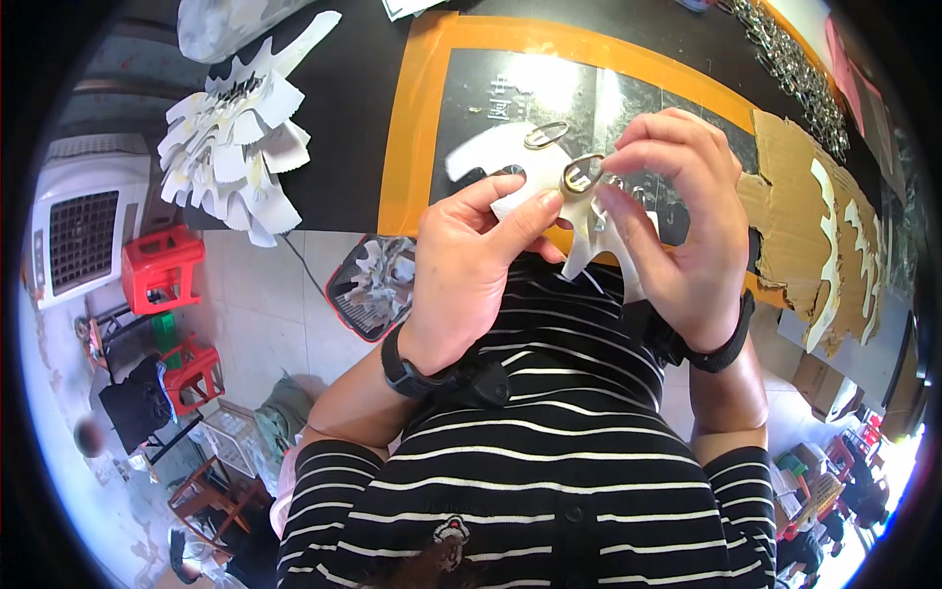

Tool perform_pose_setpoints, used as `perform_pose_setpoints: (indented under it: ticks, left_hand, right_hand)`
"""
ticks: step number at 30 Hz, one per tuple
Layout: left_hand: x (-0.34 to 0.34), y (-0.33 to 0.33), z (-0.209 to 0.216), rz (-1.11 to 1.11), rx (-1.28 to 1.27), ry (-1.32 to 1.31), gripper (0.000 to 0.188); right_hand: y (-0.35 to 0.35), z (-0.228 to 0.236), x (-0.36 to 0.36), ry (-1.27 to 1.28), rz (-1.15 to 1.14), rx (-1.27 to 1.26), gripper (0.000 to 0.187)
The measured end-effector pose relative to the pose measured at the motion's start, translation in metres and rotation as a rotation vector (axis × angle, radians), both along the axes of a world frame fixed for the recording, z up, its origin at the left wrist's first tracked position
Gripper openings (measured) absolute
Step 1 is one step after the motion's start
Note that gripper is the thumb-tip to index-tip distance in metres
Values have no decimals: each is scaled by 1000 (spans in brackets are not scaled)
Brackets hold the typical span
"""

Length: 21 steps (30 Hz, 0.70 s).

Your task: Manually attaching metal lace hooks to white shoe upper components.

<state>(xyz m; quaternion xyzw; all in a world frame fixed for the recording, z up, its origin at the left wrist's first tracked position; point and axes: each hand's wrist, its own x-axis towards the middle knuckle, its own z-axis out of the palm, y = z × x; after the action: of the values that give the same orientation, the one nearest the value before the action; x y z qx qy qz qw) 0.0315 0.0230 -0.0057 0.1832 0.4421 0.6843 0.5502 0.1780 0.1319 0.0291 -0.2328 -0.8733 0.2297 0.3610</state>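
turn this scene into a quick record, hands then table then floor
left hand: pinching a white toothed strip
right hand: fingertips at a metal ring, grip unclear
table, left: pile of white pieces
table, right: cardboard bearing curved strips; metal chains beyond
floor: dark basket, red stools

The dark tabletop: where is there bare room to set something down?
Best is the dark tabletop between the pile of jagged white pieces and the orange tape. A narrower strip runs beyond the tape, left of the metal chains. It's crowded around the left grip and right grip, and on the cardboard bearing white strips.
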Motion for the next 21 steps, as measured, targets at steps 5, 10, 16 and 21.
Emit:
perform_pose_setpoints:
  ticks: [5, 10, 16, 21]
  left_hand:
    - [1, 0, 1, 7, 24, 38, 21]
    - [1, 2, 3, -33, 44, -74, 21]
    - [0, -1, -5, -74, 23, -94, 26]
    - [-6, -1, -8, -266, 99, -298, 34]
  right_hand:
    - [-4, -2, -1, -125, -22, 159, 21]
    - [-7, 0, -4, -112, -78, 170, 27]
    - [-1, 10, -6, -182, -60, -127, 23]
    - [14, 10, -1, -148, 15, -356, 16]
